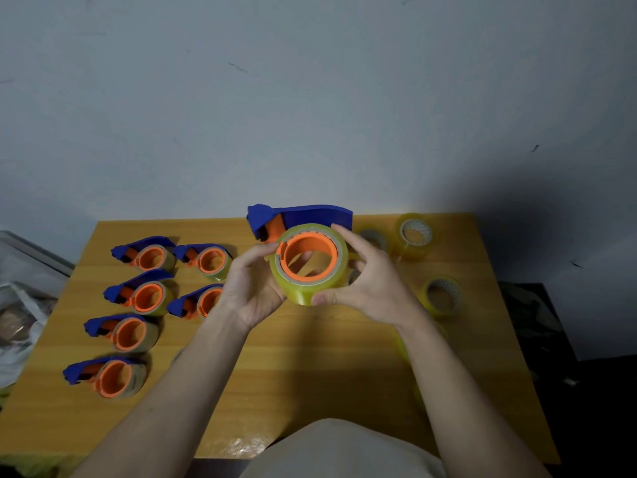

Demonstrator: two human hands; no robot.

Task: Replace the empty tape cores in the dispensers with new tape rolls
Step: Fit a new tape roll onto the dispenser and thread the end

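item: tape roll (307, 267), yellow-clear, seated around the orange hub of the blue dispenser (300, 219), held above the table (310, 357). hub axis points toward the person. left hand (251, 288) grips the roll's left edge; right hand (358, 284) curls round its right side, thumb underneath. both equally near; roll looks nearly seated.

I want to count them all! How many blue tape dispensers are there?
7: one held up in both hands; six on the table's left: two at the back, two in the middle, two nearest.
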